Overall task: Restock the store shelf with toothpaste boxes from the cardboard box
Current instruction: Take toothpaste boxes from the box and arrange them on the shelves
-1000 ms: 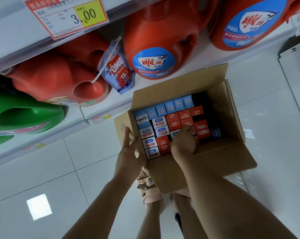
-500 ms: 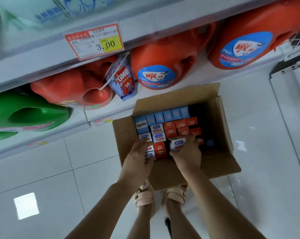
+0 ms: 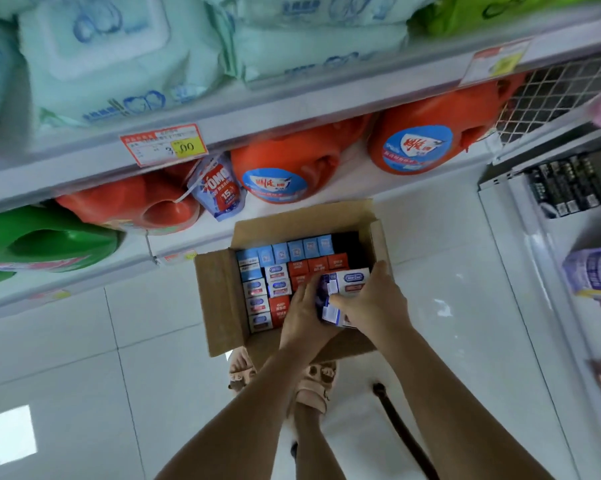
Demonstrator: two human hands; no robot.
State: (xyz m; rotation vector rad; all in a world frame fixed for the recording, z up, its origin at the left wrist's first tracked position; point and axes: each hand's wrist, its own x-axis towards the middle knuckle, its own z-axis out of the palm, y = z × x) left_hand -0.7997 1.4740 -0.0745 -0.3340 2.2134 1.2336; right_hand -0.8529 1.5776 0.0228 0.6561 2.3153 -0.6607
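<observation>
An open cardboard box stands on the white tiled floor below me, packed with upright toothpaste boxes in blue, white and red. Both hands hold a small bundle of toothpaste boxes lifted above the carton's right half. My left hand grips the bundle's left side. My right hand grips it from the right, fingers curled over the white box ends. A dark gap shows at the carton's far right corner.
Store shelves run along the left and top: red detergent jugs, a green jug, wet wipe packs above. Another white shelf unit stands at the right. My sandalled feet stand just behind the carton.
Both hands closed on a bundle of toothpaste boxes and raised it out of the carton's right side. My view lifted, bringing the wet wipe shelf into sight.
</observation>
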